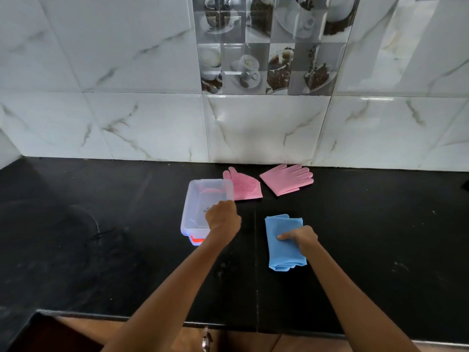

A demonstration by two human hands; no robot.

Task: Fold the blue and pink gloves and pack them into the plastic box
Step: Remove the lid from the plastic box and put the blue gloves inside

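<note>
No readable text anywhere; a dark mark inside the plastic box (203, 196) stays illegible.

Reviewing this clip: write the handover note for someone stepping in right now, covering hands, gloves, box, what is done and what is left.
Left hand: closed on the near right rim of the plastic box.
Right hand: pressing on the folded blue gloves, right of the box.
Two pink gloves lie flat by the wall: one touching the box's far corner, one further right.
Done: blue folded. Left: pack blue, fold and pack both pink. Box looks empty.
</note>
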